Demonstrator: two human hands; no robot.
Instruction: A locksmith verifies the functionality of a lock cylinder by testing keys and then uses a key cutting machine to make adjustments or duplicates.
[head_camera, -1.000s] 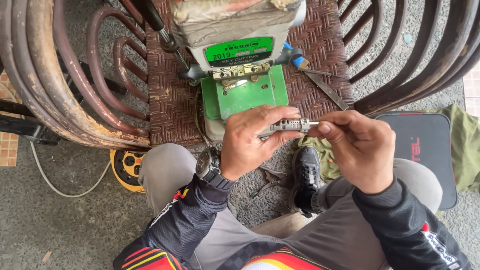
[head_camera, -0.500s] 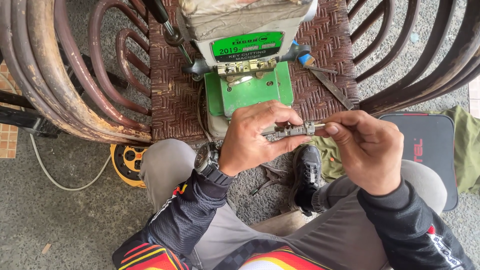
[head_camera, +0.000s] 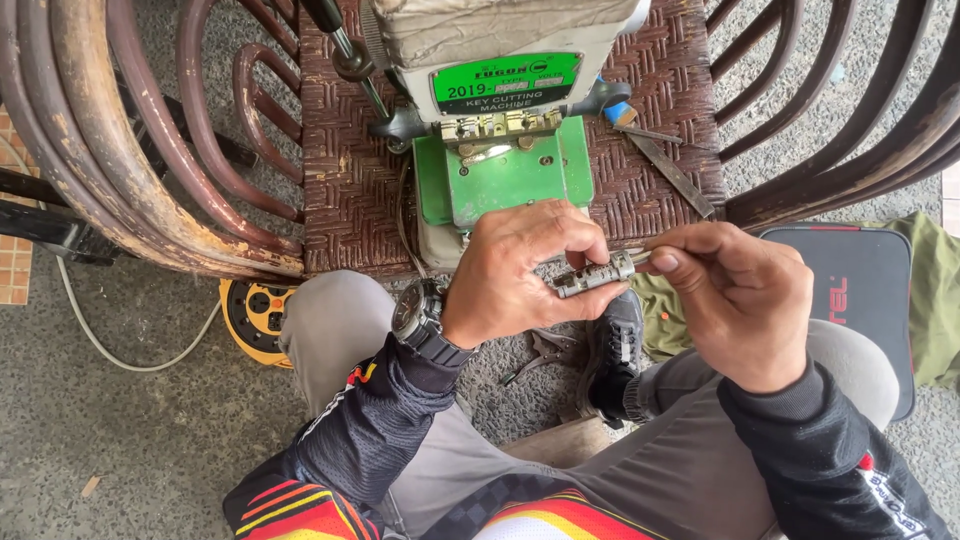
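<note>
My left hand (head_camera: 525, 270) grips a small metal lock cylinder (head_camera: 592, 276) between thumb and fingers, held level above my knees. My right hand (head_camera: 735, 295) pinches the cylinder's right end with fingertips; whatever sits between those fingertips is too small to make out. Both hands hover just in front of a green key cutting machine (head_camera: 495, 130) that stands on a woven rattan chair seat (head_camera: 340, 180). A dark watch sits on my left wrist.
A flat metal file (head_camera: 668, 170) and a blue-tipped tool (head_camera: 620, 108) lie on the seat right of the machine. A yellow extension reel (head_camera: 252, 315) with white cable rests on the ground at left. A black case (head_camera: 865, 290) on green cloth lies at right.
The view has tilted slightly, so the machine sits higher in the frame. Both hands stay on the cylinder, now held a little lower and more tilted.
</note>
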